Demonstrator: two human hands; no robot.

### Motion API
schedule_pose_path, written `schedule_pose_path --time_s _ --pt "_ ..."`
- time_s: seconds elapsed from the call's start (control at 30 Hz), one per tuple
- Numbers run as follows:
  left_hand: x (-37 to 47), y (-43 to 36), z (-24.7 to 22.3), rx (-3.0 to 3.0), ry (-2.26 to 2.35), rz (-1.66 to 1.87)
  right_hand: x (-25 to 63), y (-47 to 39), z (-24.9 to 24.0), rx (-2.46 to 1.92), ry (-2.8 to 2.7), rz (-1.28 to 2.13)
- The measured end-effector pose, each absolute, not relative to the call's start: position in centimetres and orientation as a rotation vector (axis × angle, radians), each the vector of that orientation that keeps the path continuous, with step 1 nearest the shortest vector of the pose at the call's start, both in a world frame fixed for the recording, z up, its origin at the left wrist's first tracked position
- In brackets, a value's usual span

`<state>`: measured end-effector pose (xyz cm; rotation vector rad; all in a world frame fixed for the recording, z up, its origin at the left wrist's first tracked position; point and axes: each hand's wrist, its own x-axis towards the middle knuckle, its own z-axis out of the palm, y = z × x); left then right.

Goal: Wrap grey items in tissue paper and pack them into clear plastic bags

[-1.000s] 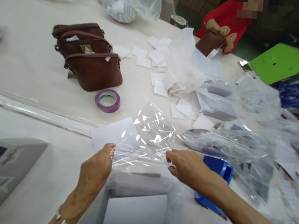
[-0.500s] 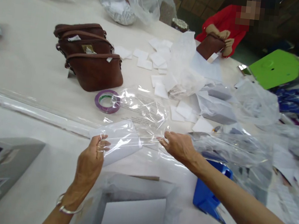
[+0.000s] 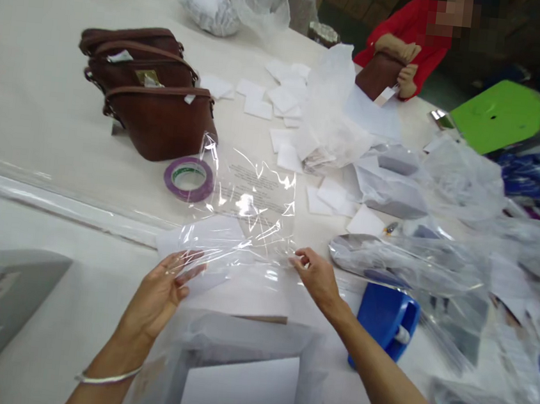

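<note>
A clear plastic bag (image 3: 251,193) with printed text stretches between my hands, its near edge toward me. My right hand (image 3: 317,278) pinches the bag's right corner between thumb and fingers. At the left corner, my left hand (image 3: 161,293) has its fingers stretched out and apart against the film; whether they are inside or beneath it I cannot tell. Under the bag lies a white sheet (image 3: 214,228), partly seen through the film. A purple roll of tape (image 3: 189,179) sits beside the bag's left side. Brown handbags (image 3: 163,120) stand just behind the tape.
An open box lined with plastic (image 3: 247,331), holding a white panel (image 3: 240,392), is nearest me. A grey machine (image 3: 2,309) stands left, a blue tape dispenser (image 3: 383,317) right. White cards (image 3: 285,101) lie scattered. Across the table, a person in red (image 3: 388,34) handles a brown bag.
The bag's near edge, pulled taut in a narrow band before, now spreads wider and looser. My left hand has turned palm up and its fingers have opened out. My right hand has lowered slightly.
</note>
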<state>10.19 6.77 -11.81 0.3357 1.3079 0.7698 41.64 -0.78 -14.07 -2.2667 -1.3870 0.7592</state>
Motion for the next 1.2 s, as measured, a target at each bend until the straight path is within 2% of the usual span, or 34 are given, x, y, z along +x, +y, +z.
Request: schedule_pose_path --time_s 0.13,0.27,0.37,0.57,0.83,1.2 --pt "10.7 7.2 -11.1 0.142 1.24 0.851 40.3 -0.4 -13.2 -2.072 -0.847 0.986" --pt "11.2 7.0 -11.5 0.248 1.318 1.006 39.4 -0.2 -11.7 -1.539 -0.167 1.373" --pt "10.9 6.4 -12.4 0.391 1.317 1.044 39.8 -0.5 -11.3 -1.344 0.017 1.528" --pt "9.0 6.0 -13.3 1.206 1.706 0.525 41.1 -1.8 -12.5 -1.224 0.278 1.56" --pt "10.2 1.8 -14.3 1.26 1.529 0.246 39.4 -4.3 -14.1 -1.418 0.207 1.276" --pt "8.3 -1.6 -14.5 1.233 1.662 0.267 37.5 -5.9 -16.4 -1.525 0.045 1.325"
